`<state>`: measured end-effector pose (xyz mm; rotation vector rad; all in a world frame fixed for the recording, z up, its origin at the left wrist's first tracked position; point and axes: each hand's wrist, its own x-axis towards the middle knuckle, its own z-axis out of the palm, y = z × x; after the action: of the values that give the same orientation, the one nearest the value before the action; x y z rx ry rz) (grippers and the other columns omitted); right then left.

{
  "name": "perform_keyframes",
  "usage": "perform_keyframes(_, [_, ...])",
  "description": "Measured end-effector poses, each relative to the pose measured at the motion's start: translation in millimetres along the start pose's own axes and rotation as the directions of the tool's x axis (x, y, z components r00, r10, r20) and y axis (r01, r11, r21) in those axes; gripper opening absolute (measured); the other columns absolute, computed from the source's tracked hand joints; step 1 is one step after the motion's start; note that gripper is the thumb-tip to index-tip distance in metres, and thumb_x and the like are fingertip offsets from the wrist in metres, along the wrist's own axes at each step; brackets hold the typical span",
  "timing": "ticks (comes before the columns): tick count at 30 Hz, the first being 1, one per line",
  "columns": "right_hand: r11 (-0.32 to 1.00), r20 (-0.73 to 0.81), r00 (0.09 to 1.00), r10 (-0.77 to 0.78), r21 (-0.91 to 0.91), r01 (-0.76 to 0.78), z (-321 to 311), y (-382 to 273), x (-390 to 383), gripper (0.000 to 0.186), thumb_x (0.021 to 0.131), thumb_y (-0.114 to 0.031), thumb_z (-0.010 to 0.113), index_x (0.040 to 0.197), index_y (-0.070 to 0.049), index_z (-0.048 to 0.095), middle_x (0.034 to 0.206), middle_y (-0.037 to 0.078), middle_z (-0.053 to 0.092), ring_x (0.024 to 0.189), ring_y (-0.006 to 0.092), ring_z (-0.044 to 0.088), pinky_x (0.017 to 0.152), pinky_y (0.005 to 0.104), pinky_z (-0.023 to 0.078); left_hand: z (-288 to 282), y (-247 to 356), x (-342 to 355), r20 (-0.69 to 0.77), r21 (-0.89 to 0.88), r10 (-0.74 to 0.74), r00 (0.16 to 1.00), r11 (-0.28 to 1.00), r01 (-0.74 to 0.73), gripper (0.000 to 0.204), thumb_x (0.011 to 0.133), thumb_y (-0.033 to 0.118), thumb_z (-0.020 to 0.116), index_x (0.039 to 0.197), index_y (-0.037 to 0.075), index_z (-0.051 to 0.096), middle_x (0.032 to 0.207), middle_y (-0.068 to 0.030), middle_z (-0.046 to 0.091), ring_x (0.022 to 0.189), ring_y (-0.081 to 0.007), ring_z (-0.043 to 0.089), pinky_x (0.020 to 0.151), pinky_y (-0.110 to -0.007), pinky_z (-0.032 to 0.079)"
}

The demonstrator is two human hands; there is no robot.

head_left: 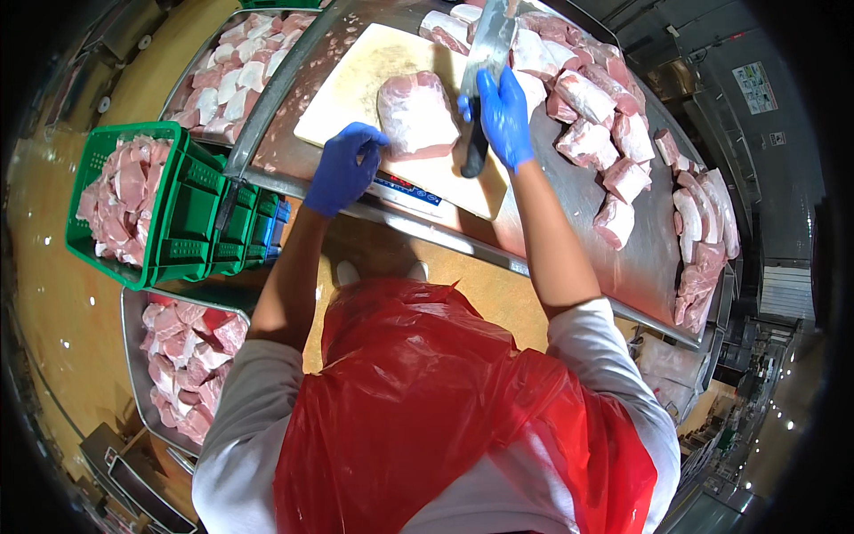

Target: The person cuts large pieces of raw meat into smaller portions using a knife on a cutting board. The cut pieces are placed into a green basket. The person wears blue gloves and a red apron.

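Note:
A slab of pale pink meat with a white fat layer (416, 114) lies on a cream cutting board (347, 89). My left hand (345, 169), in a blue glove, is at the slab's lower left, its fingers loosely bent and holding nothing. Its fingertips come up to the slab's edge; whether they touch it I cannot tell. To the right of the slab, my right hand (503, 116), also gloved in blue, grips a broad-bladed butcher knife (490, 44). The blade points away from me, and the black handle end sticks out below the hand.
Several meat chunks (587, 96) are heaped on the metal table (569, 258), with longer pieces (703, 214) at its right end. A scale panel (405, 190) shows by the board's near edge. Left are a meat-filled green crate (160, 222) and metal tubs of meat (240, 76).

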<state>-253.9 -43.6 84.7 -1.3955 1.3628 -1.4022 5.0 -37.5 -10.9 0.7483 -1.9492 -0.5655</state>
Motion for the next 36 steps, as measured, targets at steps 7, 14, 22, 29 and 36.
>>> perform_keyframes(7, [0.870, 0.155, 0.987, -0.037, -0.482, 0.108, 16.9, 14.2, -88.6, 0.023, 0.104, -0.024, 0.055, 0.105, -0.001, 0.051, 0.076, 0.027, 0.065, 0.073, 0.0461, 0.067, 0.059, 0.0497, 0.050, 34.8, 44.8, 1.7, -0.254, 0.206, 0.072, 0.965, 0.978, -0.019, 0.028, 0.079, 0.004, 0.077, 0.105, 0.007, 0.067, 0.100, -0.0097, 0.066, 0.090, -0.0271, 0.068, 0.076, -0.037, 0.056])
perform_keyframes(14, [0.741, 0.231, 0.969, -0.090, -0.634, 0.220, 35.7, 3.0, -82.1, 0.023, 0.103, -0.025, 0.053, 0.106, -0.003, 0.049, 0.078, 0.028, 0.066, 0.073, 0.0489, 0.064, 0.062, 0.0534, 0.050, 51.9, 25.8, -12.7, -0.206, 0.430, 0.172, 0.963, 0.900, -0.069, 0.019, 0.076, 0.007, 0.076, 0.093, 0.012, 0.068, 0.095, -0.0055, 0.067, 0.081, -0.0274, 0.067, 0.067, -0.039, 0.056])
perform_keyframes(22, [0.363, 0.453, 0.819, 0.352, -0.873, 0.326, -66.4, 2.9, -136.1, 0.022, 0.097, -0.019, 0.054, 0.115, -0.006, 0.051, 0.089, 0.025, 0.068, 0.079, 0.0459, 0.067, 0.067, 0.0538, 0.052, 43.2, 25.6, -27.0, -0.361, 0.330, -0.051, 0.931, 0.927, 0.179, 0.017, 0.078, 0.011, 0.074, 0.090, 0.014, 0.062, 0.078, -0.0063, 0.064, 0.070, -0.0296, 0.064, 0.063, -0.042, 0.053])
perform_keyframes(29, [0.242, 0.462, 0.836, 0.296, -0.883, 0.403, -89.3, -61.8, -129.3, 0.017, 0.093, -0.013, 0.057, 0.108, -0.007, 0.051, 0.082, 0.021, 0.067, 0.072, 0.0430, 0.067, 0.062, 0.0527, 0.052, 17.0, 20.6, -39.3, -0.410, 0.084, -0.187, 0.893, 0.967, 0.241, 0.021, 0.077, 0.010, 0.072, 0.096, 0.009, 0.065, 0.091, -0.0107, 0.063, 0.088, -0.0309, 0.065, 0.077, -0.042, 0.054])
perform_keyframes(36, [0.475, 0.425, 0.895, 0.136, -0.821, 0.317, 25.4, -34.6, -93.5, 0.025, 0.092, -0.013, 0.055, 0.115, -0.004, 0.052, 0.088, 0.024, 0.069, 0.080, 0.0450, 0.068, 0.069, 0.0528, 0.053, 27.7, 36.2, -33.5, -0.112, 0.169, -0.254, 0.961, 0.948, 0.270, 0.024, 0.080, 0.011, 0.073, 0.102, 0.007, 0.066, 0.103, -0.0144, 0.064, 0.092, -0.0346, 0.065, 0.082, -0.041, 0.055])
